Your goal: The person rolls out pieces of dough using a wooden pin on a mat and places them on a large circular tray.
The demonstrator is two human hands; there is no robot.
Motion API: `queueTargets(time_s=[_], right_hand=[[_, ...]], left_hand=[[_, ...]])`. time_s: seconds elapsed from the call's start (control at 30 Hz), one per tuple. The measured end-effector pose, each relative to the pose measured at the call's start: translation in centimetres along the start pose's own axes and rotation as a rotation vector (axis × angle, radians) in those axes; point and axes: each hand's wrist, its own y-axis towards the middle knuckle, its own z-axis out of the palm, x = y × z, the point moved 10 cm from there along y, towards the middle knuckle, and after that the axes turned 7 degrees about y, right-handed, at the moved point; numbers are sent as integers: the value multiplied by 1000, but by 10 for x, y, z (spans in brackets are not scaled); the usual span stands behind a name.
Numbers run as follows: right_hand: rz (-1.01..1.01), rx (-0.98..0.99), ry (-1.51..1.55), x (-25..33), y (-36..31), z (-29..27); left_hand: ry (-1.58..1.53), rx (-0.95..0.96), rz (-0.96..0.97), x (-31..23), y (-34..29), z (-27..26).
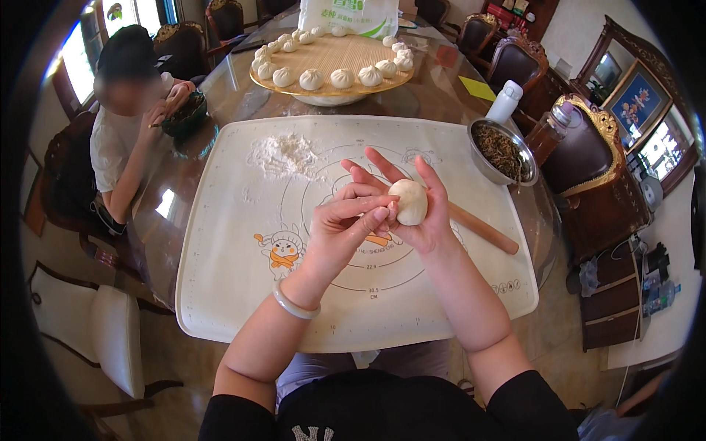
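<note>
A smooth, round, pale dough bun [410, 202] rests on the palm of my right hand [430, 220], whose fingers stretch up and apart behind it. My left hand [351, 217], with a pale bangle at its wrist, has its thumb and fingertips closed in a pinch at the bun's left edge. Both hands are over the middle of a cream kneading mat [243, 323] printed with circles and a cartoon rabbit. A wooden rolling pin [482, 229] lies on the mat, partly hidden behind my right hand. Loose white flour [287, 156] is heaped at the mat's far left.
Beyond the mat, a round woven tray [331, 57] carries several pleated buns, with a flour bag [349, 18] behind. A metal bowl [504, 178] of dark shredded filling sits at the right, near a white bottle [506, 101]. Another person [129, 125] sits left, hands at a dark bowl [185, 116].
</note>
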Motion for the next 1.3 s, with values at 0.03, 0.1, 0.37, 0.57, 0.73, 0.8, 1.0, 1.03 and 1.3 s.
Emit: queueTargets(time_s=[0.03,0.1,0.37,0.57,0.73,0.8,1.0,1.03,1.3], right_hand=[[2,-20,-4,0,0,-1],[3,-47,3,-1,0,-2],[-40,-152,-112,1,-1,-10],[-15,-157,-131,2,-2,-16],[-34,-147,-128,1,-1,-10],[-33,-121,-78,3,-1,-5],[-90,151,32,34,-11,25],[-87,196,23,36,-12,30],[-15,400,-32,31,-18,46]], left_hand=[[51,-4,45,-4,1,-2],[152,-9,136,-10,1,-5],[227,-12,186,-20,1,-3],[277,-29,153,-18,1,-4],[200,-70,118,-13,0,-8],[175,-130,112,-16,-1,-10],[188,440,114,-1,-9,40],[195,658,155,0,-21,60],[312,690,59,5,-29,71]])
